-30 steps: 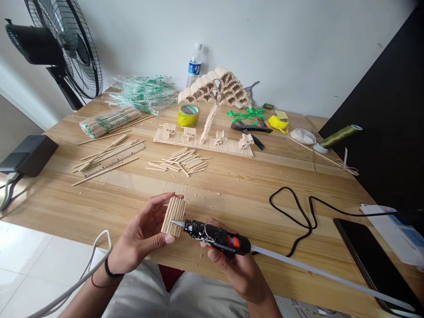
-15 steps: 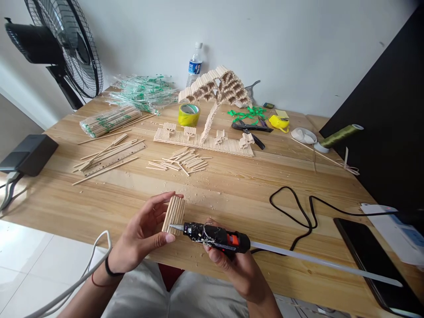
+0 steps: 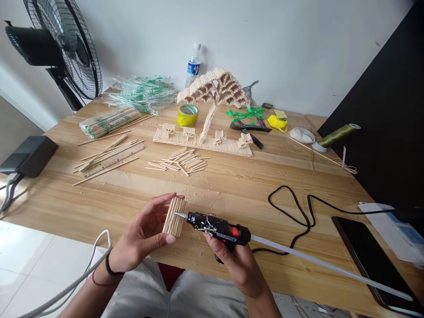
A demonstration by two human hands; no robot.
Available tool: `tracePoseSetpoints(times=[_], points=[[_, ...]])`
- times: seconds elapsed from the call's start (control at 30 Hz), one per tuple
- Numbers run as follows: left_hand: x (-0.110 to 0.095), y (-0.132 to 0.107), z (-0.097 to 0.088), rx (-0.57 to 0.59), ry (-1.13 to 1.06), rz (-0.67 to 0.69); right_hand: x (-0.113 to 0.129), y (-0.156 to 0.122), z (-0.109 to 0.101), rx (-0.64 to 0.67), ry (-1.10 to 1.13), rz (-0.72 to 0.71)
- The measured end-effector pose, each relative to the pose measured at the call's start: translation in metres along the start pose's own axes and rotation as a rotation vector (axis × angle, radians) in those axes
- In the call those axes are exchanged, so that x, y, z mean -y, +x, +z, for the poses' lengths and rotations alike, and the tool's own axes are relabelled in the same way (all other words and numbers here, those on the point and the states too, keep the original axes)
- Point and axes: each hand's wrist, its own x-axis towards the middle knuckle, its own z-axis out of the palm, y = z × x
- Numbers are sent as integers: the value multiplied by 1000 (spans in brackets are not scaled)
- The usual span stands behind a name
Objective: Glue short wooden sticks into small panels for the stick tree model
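Note:
My left hand [image 3: 142,234] pinches a small panel of glued wooden sticks [image 3: 174,216] between thumb and fingertips, held upright above the table's near edge. My right hand [image 3: 236,265] grips a black glue gun [image 3: 217,227] with an orange trigger. Its metal nozzle touches the panel's right side about halfway up. A long clear glue stick [image 3: 331,267] trails from the gun's back to the right.
On the wooden table [image 3: 232,185] stand a stick-built model on a slatted base [image 3: 205,141], loose cut sticks [image 3: 180,161], bundled chopsticks [image 3: 109,121], yellow tape [image 3: 188,115], a water bottle [image 3: 194,66], a black cable [image 3: 294,212] and a phone [image 3: 367,256]. A fan [image 3: 62,48] stands left.
The glue gun's nozzle has moved up the right side of the stick panel, from its lower part to about mid-height. My left hand keeps the panel nearly still.

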Motion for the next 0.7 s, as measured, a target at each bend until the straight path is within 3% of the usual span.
tracePoseSetpoints(times=[0.23, 0.37, 0.5, 0.7], points=[[-1, -1, 0, 20, -19, -34, 0, 4, 1, -87, -12, -34], [-1, -1, -1, 33, -33, -42, 10, 7, 2, -33, 22, -127], [-2, 0, 1, 36, -41, -47, 14, 7, 3, 24, 39, -126], [-4, 1, 2, 16, -32, -43, 12, 11, -2, 192, 6, -202]])
